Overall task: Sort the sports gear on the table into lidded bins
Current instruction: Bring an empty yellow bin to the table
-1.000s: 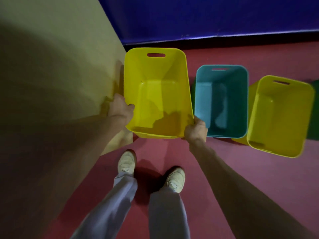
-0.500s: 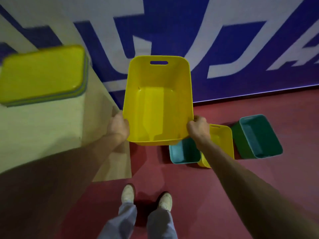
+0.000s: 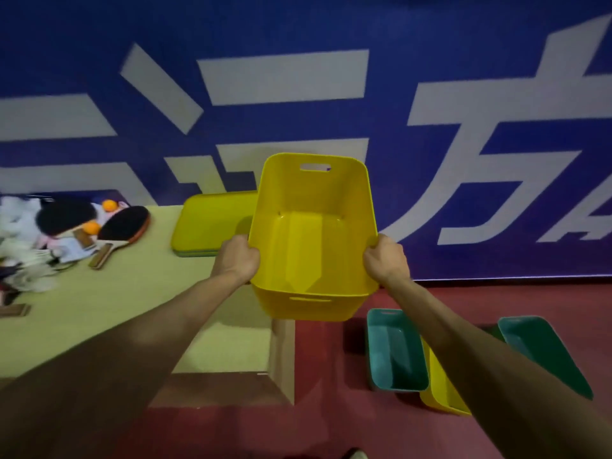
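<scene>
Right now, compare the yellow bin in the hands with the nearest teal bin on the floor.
Colour: the held bin is yellow, the floor bin teal. Position: the held bin is in the air, gripped at its sides by the left hand and right hand; the floor bin rests on the red floor. Both are lidless and empty.

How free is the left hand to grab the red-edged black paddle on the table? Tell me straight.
Probably not yet: the left hand grips the rim of the yellow plastic bin, sharing it with the right hand. The red-edged black paddle lies uncovered on the pale table, bare tabletop between; once freed, the hand looks able to reach it.
</scene>
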